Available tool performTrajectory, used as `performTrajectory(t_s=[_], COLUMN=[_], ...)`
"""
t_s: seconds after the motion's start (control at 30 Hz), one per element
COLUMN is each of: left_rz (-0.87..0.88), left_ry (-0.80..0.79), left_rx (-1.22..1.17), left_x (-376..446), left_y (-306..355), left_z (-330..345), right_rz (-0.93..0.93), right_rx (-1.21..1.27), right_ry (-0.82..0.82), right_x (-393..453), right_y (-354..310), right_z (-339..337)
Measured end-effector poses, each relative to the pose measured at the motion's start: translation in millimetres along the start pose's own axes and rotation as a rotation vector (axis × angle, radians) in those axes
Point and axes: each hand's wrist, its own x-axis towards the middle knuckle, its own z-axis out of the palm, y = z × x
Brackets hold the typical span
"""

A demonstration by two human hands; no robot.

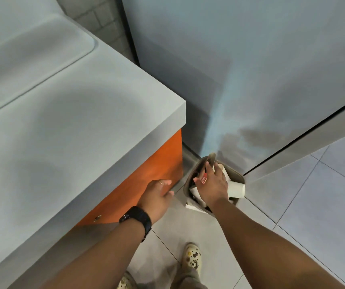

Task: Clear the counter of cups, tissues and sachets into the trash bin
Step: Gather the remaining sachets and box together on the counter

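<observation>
A small beige trash bin (pixel 239 175) stands on the floor in the corner beside the counter, its lid (pixel 211 157) tipped up. Inside it lie a white paper cup (pixel 236 190) on its side and white tissue (pixel 197 197). My right hand (pixel 214 187) reaches down over the bin's mouth with the fingers stretched out, and a red sachet (pixel 204 180) is pinched between thumb and forefinger. My left hand (pixel 159 193), with a black watch on the wrist, hangs beside the orange cabinet side (pixel 146 174), fingers loosely curled and holding nothing. The grey counter (pixel 83 126) top shows no items.
A moulded sink basin (pixel 31 49) is set into the counter at the upper left. Grey wall panels (pixel 250 69) close in behind the bin. Light floor tiles (pixel 313 205) spread to the right. My patterned shoe (pixel 192 257) stands below the bin.
</observation>
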Motion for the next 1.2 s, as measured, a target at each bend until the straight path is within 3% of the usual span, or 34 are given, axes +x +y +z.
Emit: performTrajectory(t_s=[0.2, 0.47, 0.6, 1.2], left_rz=[0.044, 0.191, 0.218, -0.010], left_ry=[0.048, 0.146, 0.254, 0.682], left_rx=[-0.029, -0.140, -0.192, -0.287], left_x=[-32.9, -94.7, -131.6, -327.2], left_y=[17.1, 18.8, 1.4, -236.0], left_z=[-28.2, -89.1, -128.4, -304.9], right_rz=[-0.202, -0.445, -0.535, -0.898], right_rx=[0.221, 0.421, 0.486, 0.274], right_ry=[-0.026, 0.182, 0.193, -0.136], right_x=[-44.4, -109.4, -145.0, -336.9], right_y=[-40.9, -126.3, -171.8, -363.9], right_z=[-15.8, -55.9, -55.2, 110.2])
